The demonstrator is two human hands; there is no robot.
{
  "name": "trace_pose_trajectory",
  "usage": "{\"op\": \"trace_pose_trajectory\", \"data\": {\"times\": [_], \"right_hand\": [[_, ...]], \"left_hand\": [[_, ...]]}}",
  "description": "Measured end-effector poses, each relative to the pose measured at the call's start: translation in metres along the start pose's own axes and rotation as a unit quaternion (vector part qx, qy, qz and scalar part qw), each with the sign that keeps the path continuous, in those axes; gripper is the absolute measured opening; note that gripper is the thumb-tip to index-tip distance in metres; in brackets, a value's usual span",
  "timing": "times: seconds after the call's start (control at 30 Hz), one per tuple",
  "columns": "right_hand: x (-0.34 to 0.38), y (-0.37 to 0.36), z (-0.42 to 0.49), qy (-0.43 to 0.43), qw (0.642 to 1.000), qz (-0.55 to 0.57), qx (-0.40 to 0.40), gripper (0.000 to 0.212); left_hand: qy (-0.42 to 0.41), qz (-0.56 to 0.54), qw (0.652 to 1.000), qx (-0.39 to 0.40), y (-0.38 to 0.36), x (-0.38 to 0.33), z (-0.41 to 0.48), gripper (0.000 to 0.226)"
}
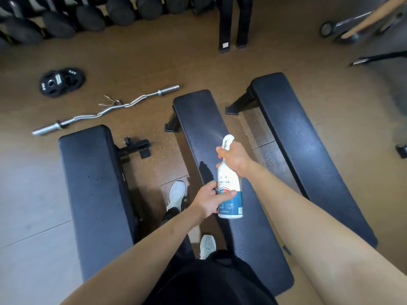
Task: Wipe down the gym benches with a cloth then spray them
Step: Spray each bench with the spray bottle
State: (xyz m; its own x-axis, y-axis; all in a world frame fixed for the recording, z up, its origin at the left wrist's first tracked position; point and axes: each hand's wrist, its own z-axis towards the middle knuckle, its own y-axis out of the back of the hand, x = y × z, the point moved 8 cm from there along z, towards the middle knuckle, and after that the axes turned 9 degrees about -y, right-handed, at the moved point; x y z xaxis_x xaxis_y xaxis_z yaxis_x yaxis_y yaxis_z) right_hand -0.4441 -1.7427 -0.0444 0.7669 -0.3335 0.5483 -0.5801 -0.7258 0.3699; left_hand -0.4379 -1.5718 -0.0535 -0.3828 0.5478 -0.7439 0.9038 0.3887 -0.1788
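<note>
The floor (pixel 136 62) was a speckled brown rubber, giving way at 8 o'clock to pale grey tiles (pixel 28 194) with thin joints. A row of black dumbbells (pixel 88 16) lay along the 11 o'clock edge. At 10 o'clock two black weight plates (pixel 61 81) overlapped flat on the floor, and nearer the middle lay a chrome curl bar (pixel 105 108) with a wire spring collar (pixel 110 101) touching it. Two black square posts (pixel 235 23) stood at 12 o'clock. At 2 o'clock a grey metal frame (pixel 343 25) sat beneath a slanting wooden pole (pixel 378 12). Light was soft and even, glinting on the chrome.
</note>
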Motion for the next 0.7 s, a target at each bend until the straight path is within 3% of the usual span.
{"op": "trace_pose_trajectory", "data": {"times": [0.17,0.27,0.5,0.7], "right_hand": [[-0.051,0.015,-0.041,0.007,0.999,0.022,0.024,0.025],[-0.078,0.019,-0.064,0.007,0.997,0.045,0.055,0.019],[-0.136,0.034,-0.1,-0.001,0.997,0.075,0.022,0.024],[-0.165,0.038,-0.129,0.008,0.988,0.148,0.043,0.021]], "left_hand": [[-0.009,-0.022,1.0,0.002,-0.046,0.036,-0.036,0.059],[-0.014,0.026,1.0,-0.002,-0.066,0.051,-0.058,0.048],[-0.009,0.077,0.997,0.005,-0.099,0.078,-0.101,0.065],[0.003,0.09,0.996,-0.005,-0.112,0.097,-0.119,0.05]]}}
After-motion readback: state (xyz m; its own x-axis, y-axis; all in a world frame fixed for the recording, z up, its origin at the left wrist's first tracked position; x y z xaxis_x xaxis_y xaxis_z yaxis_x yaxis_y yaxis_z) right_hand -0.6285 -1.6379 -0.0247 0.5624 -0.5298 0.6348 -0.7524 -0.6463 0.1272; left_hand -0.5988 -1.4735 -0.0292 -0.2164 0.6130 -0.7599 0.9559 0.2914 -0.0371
